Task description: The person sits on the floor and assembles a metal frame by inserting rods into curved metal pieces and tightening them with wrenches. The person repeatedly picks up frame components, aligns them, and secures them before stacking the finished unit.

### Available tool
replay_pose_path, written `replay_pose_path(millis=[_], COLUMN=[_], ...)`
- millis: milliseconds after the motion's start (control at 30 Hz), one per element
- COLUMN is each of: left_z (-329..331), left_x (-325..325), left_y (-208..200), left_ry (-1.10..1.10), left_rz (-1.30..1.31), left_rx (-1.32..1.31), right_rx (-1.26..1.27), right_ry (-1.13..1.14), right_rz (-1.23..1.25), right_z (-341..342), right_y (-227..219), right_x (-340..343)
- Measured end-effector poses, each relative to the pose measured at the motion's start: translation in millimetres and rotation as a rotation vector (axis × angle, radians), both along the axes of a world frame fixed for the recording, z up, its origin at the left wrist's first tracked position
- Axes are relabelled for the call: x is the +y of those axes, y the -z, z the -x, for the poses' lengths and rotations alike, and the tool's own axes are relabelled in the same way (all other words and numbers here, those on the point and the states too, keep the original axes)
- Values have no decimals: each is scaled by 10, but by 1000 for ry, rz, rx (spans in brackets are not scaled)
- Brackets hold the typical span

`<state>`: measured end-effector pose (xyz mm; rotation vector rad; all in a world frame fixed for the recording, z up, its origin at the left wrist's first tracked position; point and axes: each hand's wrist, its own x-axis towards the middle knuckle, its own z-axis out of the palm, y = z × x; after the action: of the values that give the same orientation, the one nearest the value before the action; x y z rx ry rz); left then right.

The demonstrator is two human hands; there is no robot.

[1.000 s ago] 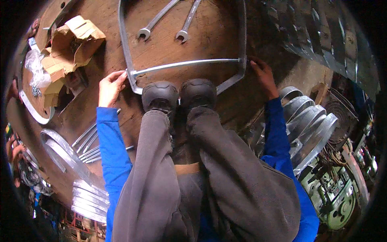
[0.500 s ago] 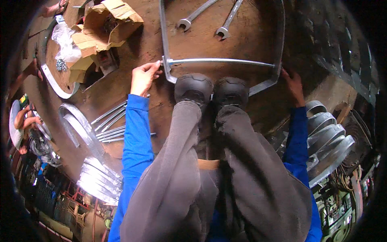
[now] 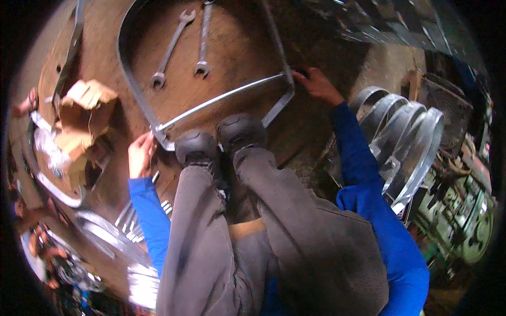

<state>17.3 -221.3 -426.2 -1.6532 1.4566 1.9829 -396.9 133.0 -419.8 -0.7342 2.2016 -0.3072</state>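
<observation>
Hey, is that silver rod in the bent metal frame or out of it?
In: the silver rod spans the bent metal frame, its ends meeting both sides near the left hand and right hand.

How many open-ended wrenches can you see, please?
2: both lie inside the bent metal frame, the left wrench slanted, the right wrench reaching the picture's upper edge. More could be hidden in the surrounding clutter.

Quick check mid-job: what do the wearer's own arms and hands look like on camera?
Both arms wear long blue sleeves reaching about to the wrist: the left sleeve is bright blue, while the right sleeve looks darker navy along the forearm. The left hand and right hand are bare, with no gloves.
</observation>
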Motion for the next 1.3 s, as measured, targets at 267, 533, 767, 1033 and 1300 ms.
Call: replay_pose_path(millis=[267, 533, 767, 1033, 1300], left_z=[-143, -141, -132, -167, 264], left_x=[58, -122, -37, 29, -260], left_y=[195, 74, 0, 55, -331], left_ry=[116, 276, 291, 295, 831], left_rz=[238, 258, 339, 450, 480], left_rx=[161, 119, 104, 140, 121], right_rx=[29, -124, -453, -773, -627], right_ry=[68, 262, 444, 593, 627], right_rz=[57, 11, -11, 89, -66], right_z=[-105, -196, -53, 116, -4], right_y=[-31, -69, 30, 382, 178], right_x=[-139, -179, -338, -232, -195])
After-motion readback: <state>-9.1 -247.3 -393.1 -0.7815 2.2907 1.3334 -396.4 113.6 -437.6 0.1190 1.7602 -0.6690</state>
